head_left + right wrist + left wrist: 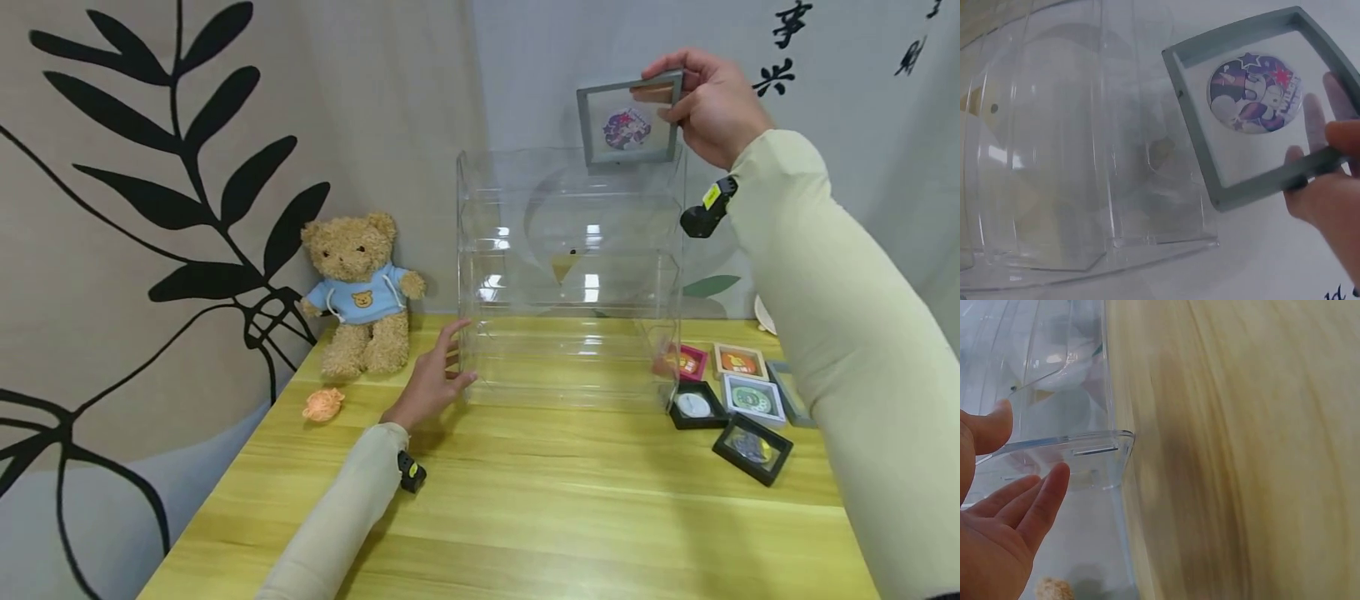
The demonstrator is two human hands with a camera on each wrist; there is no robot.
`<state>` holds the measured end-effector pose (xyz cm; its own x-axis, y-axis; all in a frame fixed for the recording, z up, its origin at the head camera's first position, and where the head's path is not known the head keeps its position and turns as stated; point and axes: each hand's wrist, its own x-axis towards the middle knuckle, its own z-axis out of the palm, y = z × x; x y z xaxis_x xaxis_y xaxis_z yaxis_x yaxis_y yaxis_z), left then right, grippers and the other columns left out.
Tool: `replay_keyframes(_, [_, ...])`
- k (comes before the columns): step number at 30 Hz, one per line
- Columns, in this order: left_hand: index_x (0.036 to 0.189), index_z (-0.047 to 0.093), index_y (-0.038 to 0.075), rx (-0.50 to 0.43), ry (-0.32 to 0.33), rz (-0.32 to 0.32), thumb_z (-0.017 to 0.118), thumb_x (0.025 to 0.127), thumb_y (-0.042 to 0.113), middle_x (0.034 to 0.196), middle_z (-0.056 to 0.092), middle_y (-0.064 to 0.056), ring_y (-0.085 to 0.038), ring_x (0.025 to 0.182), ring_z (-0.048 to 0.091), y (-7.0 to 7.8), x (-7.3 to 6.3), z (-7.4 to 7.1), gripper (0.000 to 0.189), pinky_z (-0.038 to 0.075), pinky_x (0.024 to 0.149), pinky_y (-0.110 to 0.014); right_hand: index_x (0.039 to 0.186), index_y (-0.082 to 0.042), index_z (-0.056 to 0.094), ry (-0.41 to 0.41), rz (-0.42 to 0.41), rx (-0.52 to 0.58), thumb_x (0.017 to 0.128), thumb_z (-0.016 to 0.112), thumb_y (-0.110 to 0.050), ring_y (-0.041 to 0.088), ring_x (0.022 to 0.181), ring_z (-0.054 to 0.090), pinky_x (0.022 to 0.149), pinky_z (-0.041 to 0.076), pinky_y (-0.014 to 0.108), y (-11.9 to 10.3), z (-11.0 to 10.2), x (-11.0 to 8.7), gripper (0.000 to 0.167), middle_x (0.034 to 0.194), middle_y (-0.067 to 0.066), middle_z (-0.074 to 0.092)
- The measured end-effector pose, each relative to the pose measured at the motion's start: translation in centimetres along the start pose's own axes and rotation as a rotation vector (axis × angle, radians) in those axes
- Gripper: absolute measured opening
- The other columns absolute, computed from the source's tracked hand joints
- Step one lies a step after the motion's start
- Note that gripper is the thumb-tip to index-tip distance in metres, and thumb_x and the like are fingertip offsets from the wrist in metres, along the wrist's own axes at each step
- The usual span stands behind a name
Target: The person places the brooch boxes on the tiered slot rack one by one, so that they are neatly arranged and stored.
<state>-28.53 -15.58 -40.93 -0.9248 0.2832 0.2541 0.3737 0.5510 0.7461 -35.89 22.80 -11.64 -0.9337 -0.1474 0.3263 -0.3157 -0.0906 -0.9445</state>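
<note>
Raised at the upper right, my right hand (pixel 712 104) grips the right side of a grey square display frame (pixel 590 125), thumb on one face and fingers on the other. A round purple cartoon badge (pixel 1255 94) shows behind the frame's clear film. The frame's lower edge overlaps the top of a clear tiered acrylic display stand (pixel 570 396) in the head view. At the stand's left side is my left hand (pixel 432 379), its fingers extended. In the left wrist view the thumb (pixel 996 428) and fingers lie on either side of the stand's edge.
A teddy bear (pixel 356 292) in a blue hoodie stands at the table's back left, with an orange flower-like piece (pixel 324 405) before it. Several small framed badges lie right of the stand, including a black frame (pixel 752 450) and a white one (pixel 752 400). Fabric hangs behind.
</note>
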Motion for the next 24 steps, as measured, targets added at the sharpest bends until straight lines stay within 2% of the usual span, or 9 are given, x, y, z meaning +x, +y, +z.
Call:
replay_keyframes(4, [0.156,0.023,0.040,0.003,0.000,0.009,0.072,0.092,0.007,0.152,0.042,-0.030,-0.046,0.131,0.056,-0.2,0.1,0.1,0.087,0.060,0.097,-0.045,0.119,-0.009,0.065,0.030,0.022,-0.074,0.096,0.034,0.019,0.014,0.124,0.041,0.069,0.039,0.017,0.2,0.8,0.7,0.049,0.121,-0.004,0.055])
replay_keyframes(8, [0.155,0.024,0.041,0.007,0.003,0.013,0.072,0.092,0.008,0.151,0.043,-0.030,-0.045,0.130,0.057,-0.2,0.2,0.1,0.087,0.061,0.096,-0.044,0.123,-0.011,0.067,0.004,0.056,-0.125,0.095,0.036,0.020,0.014,0.118,0.043,0.060,0.038,0.017,0.7,1.1,1.1,0.052,0.120,-0.004,0.053])
replay_keyframes(10, [0.155,0.024,0.041,0.007,0.005,0.016,0.073,0.091,0.008,0.151,0.044,-0.031,-0.045,0.130,0.057,-0.1,0.2,0.0,0.087,0.061,0.095,-0.045,0.126,-0.015,0.065,-0.020,0.057,-0.204,0.096,0.036,0.019,0.011,0.091,0.049,0.051,0.034,0.019,0.9,1.2,1.3,0.054,0.118,-0.003,0.052])
replay_keyframes(12, [0.155,0.025,0.042,0.006,0.005,0.016,0.072,0.092,0.008,0.151,0.044,-0.031,-0.044,0.130,0.057,-0.1,0.2,0.1,0.086,0.061,0.095,-0.045,0.127,-0.019,0.064,-0.033,0.038,-0.326,0.096,0.036,0.017,0.011,0.064,0.040,0.043,0.025,0.022,1.1,1.4,1.5,0.055,0.116,-0.004,0.050])
replay_keyframes(13, [0.155,0.024,0.042,0.006,0.003,0.018,0.072,0.092,0.008,0.150,0.044,-0.031,-0.044,0.130,0.057,-0.1,0.2,0.1,0.086,0.061,0.095,-0.045,0.128,-0.020,0.064,-0.040,0.025,-0.380,0.096,0.036,0.017,0.011,0.062,0.038,0.043,0.025,0.022,1.1,1.5,1.6,0.057,0.115,-0.005,0.050])
replay_keyframes(15, [0.154,0.024,0.043,0.006,0.002,0.021,0.072,0.092,0.008,0.151,0.044,-0.031,-0.045,0.130,0.057,-0.1,0.2,0.1,0.086,0.061,0.096,-0.045,0.130,-0.021,0.064,-0.049,0.001,-0.476,0.095,0.036,0.017,0.010,0.063,0.040,0.047,0.035,0.019,1.2,2.0,1.9,0.059,0.115,-0.007,0.050])
replay_keyframes(18, [0.154,0.024,0.046,0.009,0.009,0.015,0.072,0.092,0.009,0.152,0.044,-0.028,-0.044,0.130,0.057,-0.2,0.1,0.1,0.087,0.061,0.095,-0.045,0.131,-0.020,0.065,-0.068,-0.013,-0.553,0.095,0.036,0.017,0.011,0.097,0.046,0.060,0.042,0.018,1.4,2.7,2.3,0.059,0.114,-0.009,0.051])
replay_keyframes(22, [0.154,0.024,0.046,0.005,0.007,0.013,0.072,0.092,0.009,0.153,0.043,-0.028,-0.045,0.130,0.057,-0.3,0.1,-0.1,0.087,0.061,0.095,-0.045,0.132,-0.022,0.064,-0.064,0.018,-0.548,0.096,0.036,0.015,0.013,0.090,0.043,0.046,0.033,0.022,2.1,2.9,2.5,0.059,0.116,-0.008,0.049])
replay_keyframes(24, [0.154,0.024,0.045,0.006,0.004,0.016,0.072,0.092,0.008,0.152,0.043,-0.029,-0.045,0.130,0.057,-0.3,0.1,-0.2,0.087,0.061,0.095,-0.045,0.136,-0.025,0.061,-0.045,0.033,-0.530,0.098,0.036,0.014,0.015,0.098,0.047,0.054,0.042,0.019,2.3,2.7,2.4,0.060,0.123,-0.007,0.050])
